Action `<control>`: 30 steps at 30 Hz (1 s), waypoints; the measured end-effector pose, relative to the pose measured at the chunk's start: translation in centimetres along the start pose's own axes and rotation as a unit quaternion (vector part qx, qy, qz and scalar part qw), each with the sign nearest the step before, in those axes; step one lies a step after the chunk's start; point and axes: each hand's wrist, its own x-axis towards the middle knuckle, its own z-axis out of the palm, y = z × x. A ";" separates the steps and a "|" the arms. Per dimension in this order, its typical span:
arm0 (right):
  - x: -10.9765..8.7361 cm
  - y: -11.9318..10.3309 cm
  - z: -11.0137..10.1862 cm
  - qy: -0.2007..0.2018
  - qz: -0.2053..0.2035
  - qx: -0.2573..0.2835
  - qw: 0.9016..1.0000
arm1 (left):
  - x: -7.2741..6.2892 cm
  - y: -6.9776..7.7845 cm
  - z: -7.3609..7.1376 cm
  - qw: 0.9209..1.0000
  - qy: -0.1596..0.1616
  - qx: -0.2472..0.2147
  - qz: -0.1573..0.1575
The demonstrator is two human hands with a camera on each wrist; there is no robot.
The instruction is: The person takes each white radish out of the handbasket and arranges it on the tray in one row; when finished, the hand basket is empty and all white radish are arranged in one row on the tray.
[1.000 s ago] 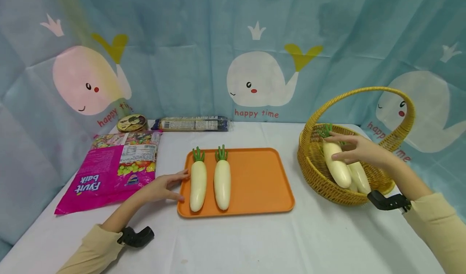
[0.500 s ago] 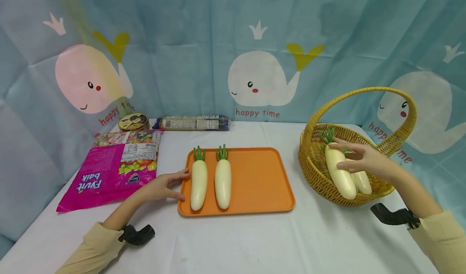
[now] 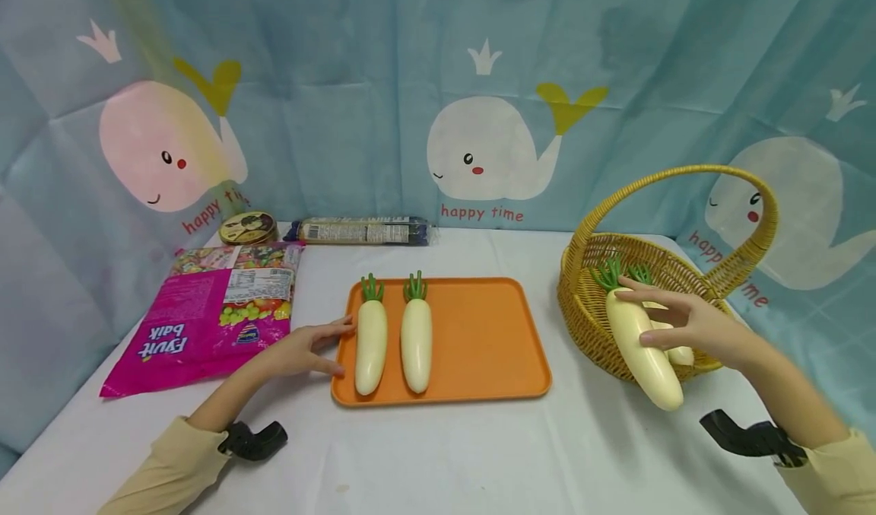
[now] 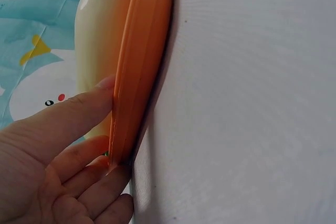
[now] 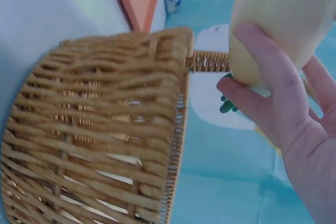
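Observation:
My right hand (image 3: 698,325) grips a white radish (image 3: 643,348) with green leaf stubs, thumb on one side and fingers on the other. This radish hangs slanted over the near rim of a wicker basket (image 3: 595,340). Another white radish (image 3: 680,355) lies in the basket, partly hidden by my hand. On the left, my left hand (image 3: 301,354) rests against the left edge of the orange tray (image 3: 489,340), thumb and fingers spread along the rim. Two white radishes lie side by side on the tray, the left one (image 3: 371,348) nearest my left hand and the other (image 3: 417,348) beside it.
A pink candy bag (image 3: 205,317) lies left of the tray. Behind it stand a round tin (image 3: 248,228) and a long plastic-wrapped packet (image 3: 363,231). The basket's tall handle (image 3: 684,170) arches above my right hand. A blue whale-print curtain (image 3: 342,142) closes off the back.
My right hand has drawn the radish toward me, from inside the basket to out over its near rim. My left hand has stayed at the tray's edge.

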 end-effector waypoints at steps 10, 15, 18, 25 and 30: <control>0.9 -1.4 1.3 -0.059 -0.088 0.018 0.994 | 0.1 0.2 -0.6 1.000 0.000 0.012 -0.004; 2.8 -2.8 2.0 -0.077 -0.105 0.023 0.991 | 0.2 0.3 -0.7 1.000 0.005 0.016 0.007; 4.1 -3.1 2.7 -0.087 -0.099 0.040 0.990 | 0.2 0.3 -0.5 1.000 0.001 0.013 0.012; 7.2 -2.4 4.6 -0.092 -0.084 0.068 0.990 | 0.1 0.2 -0.1 1.000 -0.001 0.006 0.014; 9.7 -1.9 6.5 -0.087 -0.073 0.075 0.991 | -0.1 0.3 -0.2 1.000 -0.008 0.011 0.014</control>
